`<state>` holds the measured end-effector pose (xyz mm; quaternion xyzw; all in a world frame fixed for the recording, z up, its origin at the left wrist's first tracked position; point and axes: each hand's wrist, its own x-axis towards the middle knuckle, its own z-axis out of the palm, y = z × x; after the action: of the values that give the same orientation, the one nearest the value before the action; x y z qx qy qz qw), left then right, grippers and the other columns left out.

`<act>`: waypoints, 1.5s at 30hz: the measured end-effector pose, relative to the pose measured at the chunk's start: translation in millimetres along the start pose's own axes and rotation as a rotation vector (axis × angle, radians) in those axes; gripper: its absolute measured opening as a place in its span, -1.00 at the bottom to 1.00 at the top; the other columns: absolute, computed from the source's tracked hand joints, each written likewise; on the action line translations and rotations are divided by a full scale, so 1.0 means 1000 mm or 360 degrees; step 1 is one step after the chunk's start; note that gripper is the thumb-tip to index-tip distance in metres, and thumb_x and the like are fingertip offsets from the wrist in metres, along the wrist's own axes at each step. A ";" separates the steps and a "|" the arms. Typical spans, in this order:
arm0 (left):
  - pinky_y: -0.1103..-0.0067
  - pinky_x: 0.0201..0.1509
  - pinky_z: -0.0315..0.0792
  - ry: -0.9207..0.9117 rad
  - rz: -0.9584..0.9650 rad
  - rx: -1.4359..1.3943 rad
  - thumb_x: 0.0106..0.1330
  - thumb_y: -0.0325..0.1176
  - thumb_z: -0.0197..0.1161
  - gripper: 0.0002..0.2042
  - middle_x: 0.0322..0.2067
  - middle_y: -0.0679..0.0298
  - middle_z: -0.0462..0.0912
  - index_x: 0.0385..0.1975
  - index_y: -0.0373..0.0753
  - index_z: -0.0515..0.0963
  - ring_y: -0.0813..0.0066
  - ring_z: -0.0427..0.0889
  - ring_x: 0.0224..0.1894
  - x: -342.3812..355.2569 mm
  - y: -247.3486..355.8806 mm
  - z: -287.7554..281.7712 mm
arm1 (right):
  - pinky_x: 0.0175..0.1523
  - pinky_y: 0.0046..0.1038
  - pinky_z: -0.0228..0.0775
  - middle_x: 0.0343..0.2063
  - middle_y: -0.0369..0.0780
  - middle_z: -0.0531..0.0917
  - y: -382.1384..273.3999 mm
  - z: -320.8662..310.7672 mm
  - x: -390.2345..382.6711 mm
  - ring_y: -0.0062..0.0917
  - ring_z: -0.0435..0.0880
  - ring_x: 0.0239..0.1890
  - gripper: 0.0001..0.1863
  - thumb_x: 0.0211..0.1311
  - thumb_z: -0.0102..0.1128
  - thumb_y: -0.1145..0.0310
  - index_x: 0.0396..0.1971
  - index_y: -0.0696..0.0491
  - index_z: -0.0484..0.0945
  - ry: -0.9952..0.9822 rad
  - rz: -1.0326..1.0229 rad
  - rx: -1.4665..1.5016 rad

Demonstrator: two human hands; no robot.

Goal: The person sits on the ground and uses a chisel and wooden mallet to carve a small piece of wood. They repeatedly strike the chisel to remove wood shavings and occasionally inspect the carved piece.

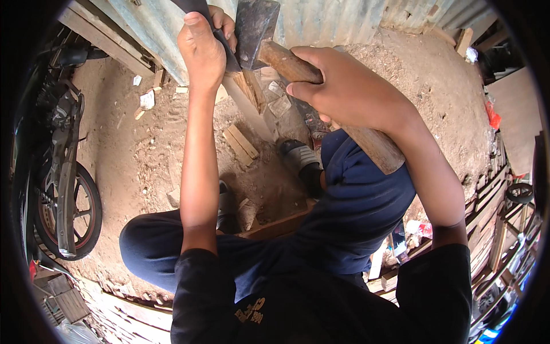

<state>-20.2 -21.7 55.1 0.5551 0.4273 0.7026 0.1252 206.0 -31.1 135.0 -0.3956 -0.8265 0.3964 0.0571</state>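
At the top centre, my left hand (201,51) is closed around a dark flat strip (229,56) that looks like a blade. The strip's lower end meets the top of a wooden post (249,97), which has a split or cut face. My right hand (338,86) grips the thick wooden handle (375,146) of a hatchet. Its broad dark metal head (256,34) is just right of the strip, above the post. Whether head and strip touch, I cannot tell.
Small wood offcuts (240,144) lie on the dirt floor (132,172) between and around my sandalled feet. A corrugated metal wall (321,23) stands ahead. A motorcycle wheel (86,212) is at left; stacked wood strips (487,212) and a red scrap (492,114) are at right.
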 end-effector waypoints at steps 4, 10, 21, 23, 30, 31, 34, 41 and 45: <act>0.54 -0.56 0.29 -0.0010 -0.0078 -0.0139 0.55 0.23 -0.13 -0.43 -0.61 0.30 0.37 -0.35 -0.25 0.36 0.47 0.44 -0.65 -0.004 -0.007 0.000 | -0.37 -0.44 0.43 -0.63 -0.20 0.57 0.001 -0.001 0.000 -0.60 0.55 -0.61 -0.49 0.37 0.20 0.28 0.25 0.19 0.45 0.0010 0.0010 0.0000; 0.51 -0.58 0.30 0.0243 -0.0197 -0.0469 0.60 0.01 0.00 -0.61 -0.60 0.32 0.38 -0.09 -0.27 0.41 0.50 0.37 -0.70 -0.009 -0.007 0.006 | -0.34 -0.43 0.43 -0.63 -0.23 0.56 0.003 -0.003 -0.002 -0.61 0.53 -0.62 -0.51 0.38 0.19 0.25 0.22 0.18 0.48 0.0006 0.0072 0.0000; 0.59 -0.59 0.14 0.0697 -0.0552 -0.1162 0.63 -0.17 -0.05 -0.81 -0.50 0.40 0.22 -0.11 -0.14 0.28 0.60 0.14 -0.60 -0.010 -0.015 0.000 | -0.39 -0.46 0.45 -0.56 -0.23 0.58 0.008 0.000 -0.001 -0.62 0.53 -0.61 -0.58 0.39 0.18 0.27 0.14 0.19 0.51 0.0034 0.0052 0.0014; 0.60 -0.58 0.13 0.0845 -0.0622 -0.1292 0.64 -0.18 -0.08 -0.83 -0.50 0.41 0.21 -0.13 -0.14 0.28 0.61 0.14 -0.59 -0.010 -0.019 -0.004 | -0.41 -0.47 0.45 -0.57 -0.24 0.57 0.009 0.000 -0.002 -0.62 0.54 -0.61 -0.58 0.39 0.18 0.27 0.14 0.20 0.50 0.0050 -0.0006 -0.0040; 0.63 -0.61 0.08 0.0603 -0.0760 -0.1065 0.63 -0.23 -0.06 -0.83 -0.55 0.43 0.19 -0.13 -0.20 0.29 0.65 0.09 -0.62 -0.015 -0.005 -0.007 | -0.40 -0.47 0.45 -0.56 -0.23 0.58 0.012 -0.002 0.005 -0.63 0.56 -0.59 -0.54 0.36 0.21 0.29 0.17 0.22 0.49 0.0019 -0.0029 0.0041; 0.64 -0.62 0.07 0.0555 -0.0731 -0.0991 0.63 -0.23 -0.05 -0.82 -0.56 0.43 0.19 -0.13 -0.21 0.30 0.66 0.08 -0.63 -0.016 -0.001 -0.005 | -0.40 -0.47 0.45 -0.55 -0.22 0.59 0.012 -0.001 0.005 -0.62 0.56 -0.59 -0.52 0.36 0.21 0.29 0.19 0.22 0.48 0.0034 -0.0054 0.0036; 0.65 -0.65 0.03 0.0455 -0.0749 -0.0855 0.61 -0.23 -0.01 -0.82 -0.60 0.44 0.17 -0.14 -0.20 0.31 0.68 0.05 -0.66 -0.017 0.010 -0.001 | -0.35 -0.36 0.52 -0.54 -0.10 0.67 0.013 0.001 0.007 -0.45 0.68 -0.55 -0.55 0.21 0.15 0.31 0.03 0.29 0.52 0.0093 -0.0082 0.0029; 0.63 -0.64 0.01 0.0629 -0.0610 -0.0815 0.60 -0.18 0.00 -0.80 -0.60 0.43 0.18 -0.14 -0.19 0.29 0.67 0.06 -0.67 -0.021 0.011 0.001 | -0.40 -0.43 0.48 -0.55 -0.16 0.63 0.012 0.004 0.008 -0.57 0.57 -0.59 -0.39 0.34 0.21 0.28 0.33 0.24 0.38 0.0092 -0.0081 -0.0119; 0.61 -0.61 0.05 0.0549 -0.0478 -0.0861 0.62 -0.12 -0.05 -0.76 -0.58 0.41 0.20 -0.10 -0.18 0.30 0.65 0.08 -0.66 -0.024 0.009 -0.003 | -0.41 -0.39 0.51 -0.56 -0.12 0.64 0.011 0.009 0.007 -0.51 0.61 -0.59 -0.46 0.36 0.20 0.28 0.26 0.23 0.44 0.0143 -0.0149 -0.0132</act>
<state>-12.2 -44.3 46.1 0.3061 0.3174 0.8475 0.2956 204.9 -27.6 119.9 -0.3761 -0.8564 0.3405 0.0960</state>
